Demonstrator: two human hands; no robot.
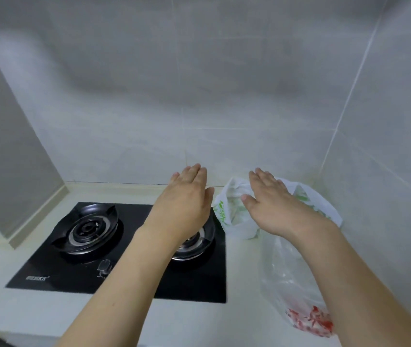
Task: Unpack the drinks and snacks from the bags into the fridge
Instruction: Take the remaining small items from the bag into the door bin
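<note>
Two plastic bags lie on the pale counter to the right of the stove. The far one is a white bag with green print (232, 211), standing near the back wall. The near one is a clear bag with red print (297, 296) at its lower end. My left hand (187, 196) hovers flat above the right burner, fingers straight, holding nothing. My right hand (272, 201) is stretched out over the white bag, fingers straight, palm down; whether it touches the bag I cannot tell. The bags' contents are hidden.
A black glass gas stove (79, 276) with two burners and a knob (105, 266) fills the counter's left and middle. Tiled walls close the back and right. A grey panel (6, 151) stands at the left. The counter's front edge runs along the bottom.
</note>
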